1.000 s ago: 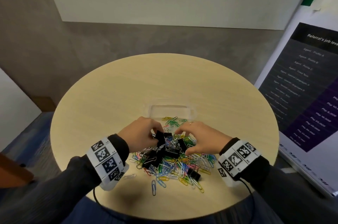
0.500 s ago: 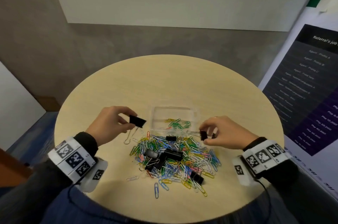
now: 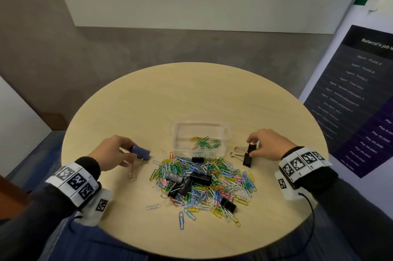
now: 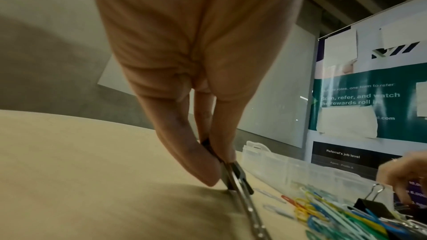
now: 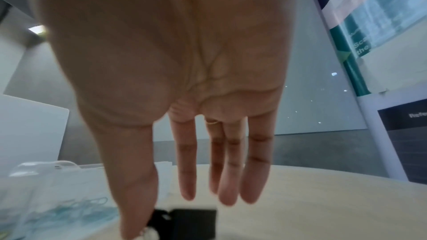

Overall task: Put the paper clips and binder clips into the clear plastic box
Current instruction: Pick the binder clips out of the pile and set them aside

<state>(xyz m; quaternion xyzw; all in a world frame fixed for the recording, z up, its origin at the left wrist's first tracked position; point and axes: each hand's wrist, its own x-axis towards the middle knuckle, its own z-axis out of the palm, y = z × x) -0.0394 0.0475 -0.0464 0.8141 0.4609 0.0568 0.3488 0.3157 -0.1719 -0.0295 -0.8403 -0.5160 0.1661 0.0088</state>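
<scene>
A clear plastic box (image 3: 225, 133) stands mid-table with several coloured paper clips (image 3: 204, 143) inside. In front of it lies a pile of paper clips (image 3: 223, 182) mixed with black binder clips (image 3: 200, 177). My left hand (image 3: 130, 151) pinches a black binder clip (image 3: 140, 152) left of the box, and its wire handles (image 3: 133, 172) touch the table. The left wrist view shows thumb and finger squeezing that clip (image 4: 235, 172). My right hand (image 3: 258, 143) hovers right of the box over two binder clips (image 3: 247, 159) on the table. Its fingers (image 5: 231, 180) hang straight above one clip (image 5: 194, 224).
The round wooden table (image 3: 191, 94) is bare behind the box and along its sides. Loose paper clips (image 3: 181, 219) lie near the front edge. A printed banner (image 3: 361, 99) stands at the right, and grey walls rise beyond the table.
Both hands left the pile, each with a binder clip, and spread apart. The left lowered its clip to the table at the left. The right moved right and straightened its fingers over the clips there.
</scene>
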